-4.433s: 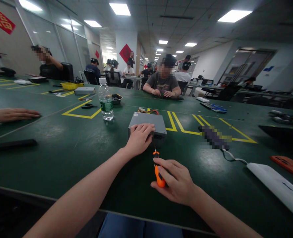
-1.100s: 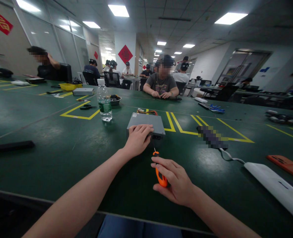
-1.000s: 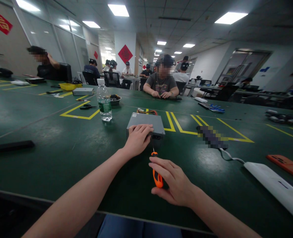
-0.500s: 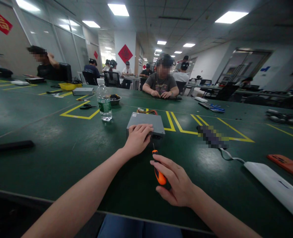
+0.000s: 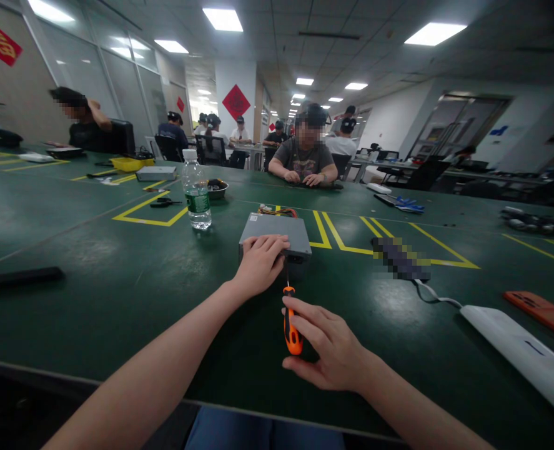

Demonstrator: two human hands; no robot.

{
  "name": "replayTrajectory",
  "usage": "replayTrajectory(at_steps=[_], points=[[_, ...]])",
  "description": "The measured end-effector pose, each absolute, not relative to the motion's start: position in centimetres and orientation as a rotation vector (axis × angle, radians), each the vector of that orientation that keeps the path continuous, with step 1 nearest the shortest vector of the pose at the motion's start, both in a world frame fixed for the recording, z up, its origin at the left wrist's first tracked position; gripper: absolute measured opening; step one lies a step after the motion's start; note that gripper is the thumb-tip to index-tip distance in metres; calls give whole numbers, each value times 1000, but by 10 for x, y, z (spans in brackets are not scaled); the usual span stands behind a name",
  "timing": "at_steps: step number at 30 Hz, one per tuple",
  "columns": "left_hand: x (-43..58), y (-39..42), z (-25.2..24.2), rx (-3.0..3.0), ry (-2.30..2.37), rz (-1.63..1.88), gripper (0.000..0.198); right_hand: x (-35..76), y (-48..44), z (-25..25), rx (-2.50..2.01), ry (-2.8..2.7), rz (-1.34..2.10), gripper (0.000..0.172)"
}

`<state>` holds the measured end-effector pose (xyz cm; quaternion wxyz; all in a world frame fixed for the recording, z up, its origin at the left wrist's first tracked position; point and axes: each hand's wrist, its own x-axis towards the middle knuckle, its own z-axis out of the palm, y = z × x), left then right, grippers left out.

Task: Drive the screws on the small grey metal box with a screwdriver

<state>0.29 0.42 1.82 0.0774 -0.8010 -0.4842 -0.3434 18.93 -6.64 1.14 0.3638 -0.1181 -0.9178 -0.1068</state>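
A grey metal computer power supply (image 5: 277,225) lies on the green table, its bundle of coloured wires (image 5: 281,212) at the far side. My left hand (image 5: 259,265) grips its near edge, fingers across the top and thumb at the front. My right hand (image 5: 328,340) has its fingertips on the handle of an orange and black screwdriver (image 5: 294,342), fingers loosely curled beside it. The thin shaft points away from me, to the front face of the power supply beside the left thumb. The tip is hard to make out there.
Left of the power supply stands a water bottle (image 5: 197,197), with a metal bowl (image 5: 217,190) behind. To the right lie a white power strip (image 5: 515,350) with a cable and an orange phone (image 5: 541,312). A person (image 5: 305,159) sits opposite.
The screwdriver has swung more upright in the view, its handle shifting slightly left and its shaft closer to the power supply's front. The right fingers moved with it; my left hand stays put.
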Motion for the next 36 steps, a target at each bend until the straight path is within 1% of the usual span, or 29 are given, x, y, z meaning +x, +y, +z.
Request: replayTrajectory(at_steps=[4,8,15,18,21,23,28,32,36], points=[[3,5,18,-2399,-1433,-1039,24,189,-67,16,-312,-2408,-349,30],[3,4,18,-2397,-1438,-1030,24,190,-65,13,-277,-2316,-377,26],[3,5,18,-2398,-1459,-1012,24,190,-66,12,-308,-2354,-255,34],[3,5,18,-2395,-1460,-1008,24,189,-67,16,-312,-2403,-321,33],[3,5,18,-2395,-1454,-1007,24,189,-66,15,-296,-2337,-373,30],[3,4,18,-2396,-1447,-1006,24,190,-65,13,-287,-2284,-344,31],[3,5,18,-2393,-1434,-1025,24,190,-65,11,-329,-2317,-239,37],[3,5,19,-2400,-1445,-1021,24,189,-68,16,-322,-2415,-318,33],[3,5,18,-2397,-1449,-1024,24,190,-66,15,-305,-2341,-322,31]])
